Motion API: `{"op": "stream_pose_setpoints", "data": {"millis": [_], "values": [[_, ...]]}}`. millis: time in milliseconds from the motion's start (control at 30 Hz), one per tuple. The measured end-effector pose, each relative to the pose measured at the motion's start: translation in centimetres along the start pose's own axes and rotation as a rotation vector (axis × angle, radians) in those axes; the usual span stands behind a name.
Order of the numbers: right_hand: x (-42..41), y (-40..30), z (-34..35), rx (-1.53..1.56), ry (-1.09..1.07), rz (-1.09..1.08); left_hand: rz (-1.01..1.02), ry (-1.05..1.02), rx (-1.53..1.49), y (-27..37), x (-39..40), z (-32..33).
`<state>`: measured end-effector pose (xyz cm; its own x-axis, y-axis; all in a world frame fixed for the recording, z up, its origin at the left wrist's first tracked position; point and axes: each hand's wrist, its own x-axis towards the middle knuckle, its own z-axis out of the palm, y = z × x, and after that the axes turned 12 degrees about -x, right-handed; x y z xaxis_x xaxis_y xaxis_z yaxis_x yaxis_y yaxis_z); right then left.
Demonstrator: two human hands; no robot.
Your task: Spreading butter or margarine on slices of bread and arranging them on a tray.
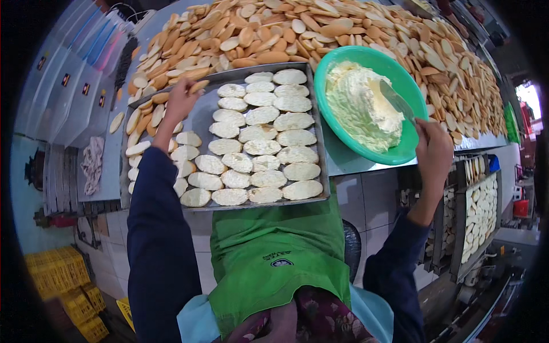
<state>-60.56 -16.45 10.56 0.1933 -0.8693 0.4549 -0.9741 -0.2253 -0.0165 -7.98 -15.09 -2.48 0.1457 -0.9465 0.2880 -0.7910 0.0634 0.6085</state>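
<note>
Between the fingers of my left hand (182, 98) is a slice of bread (199, 87), held above the left part of a metal baking tray (206, 115). Rows of oval slices spread with pale cream (262, 147) lie on the tray's right side, and plain slices (143, 122) are heaped at its left. My right hand (433, 143) grips the handle of a spatula (396, 100), whose blade rests in the whipped cream (356, 107). That cream sits in a green plastic bowl (369, 158), just right of the tray.
A large pile of bread slices (274, 34) covers the back of the metal table (98, 171). Clear plastic boxes (64, 85) and a crumpled cloth (93, 165) are at the left. Racked trays of coated slices (480, 210) stand at lower right, yellow crates (60, 274) at lower left.
</note>
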Motion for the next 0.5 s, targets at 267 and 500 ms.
{"op": "stream_pose_setpoints", "data": {"millis": [267,500], "values": [[7.7,4.5,5.8,-0.299,-0.37,-0.148,-0.551,0.043,-1.432,11.9,-9.4,-1.9],[9.5,6.9,2.4,0.253,-0.759,-0.083,-0.529,-0.041,-1.685,15.5,-14.1,-1.4]]}}
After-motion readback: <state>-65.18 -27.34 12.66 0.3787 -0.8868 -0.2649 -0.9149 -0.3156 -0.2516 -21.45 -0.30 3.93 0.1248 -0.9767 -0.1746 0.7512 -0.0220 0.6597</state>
